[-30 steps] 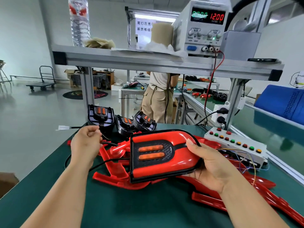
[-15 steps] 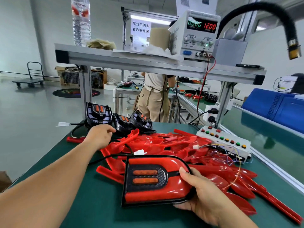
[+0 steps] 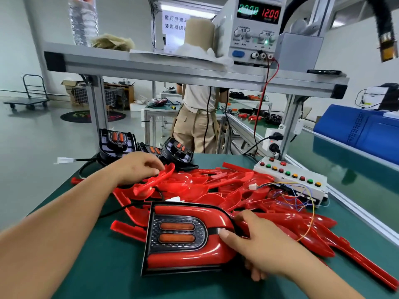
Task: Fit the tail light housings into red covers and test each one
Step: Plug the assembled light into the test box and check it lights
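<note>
An assembled tail light [image 3: 183, 236], a black housing with two orange lenses inside a glossy red cover, lies low over the green mat. My right hand [image 3: 254, 242] grips its right end, thumb on top. My left hand [image 3: 138, 167] reaches into the pile of loose red covers [image 3: 216, 186], its fingers curled on the rim of one cover [image 3: 155, 180]. Three bare black housings [image 3: 117, 141] stand at the bench's far edge behind that hand. The tester box with coloured buttons [image 3: 289, 175] sits at the right, its thin wires and white plug trailing over the pile.
A power supply [image 3: 257, 29] reading 12.00 stands on the aluminium shelf [image 3: 172, 67] overhead, with a red lead running down. A person stands at the bench beyond. A blue crate [image 3: 358, 130] rests on the conveyor at right. A black hose [image 3: 386, 35] hangs top right.
My right hand lowered the assembled tail light from in front of me toward the mat. My left hand moved right from the black cable onto a red cover in the pile.
</note>
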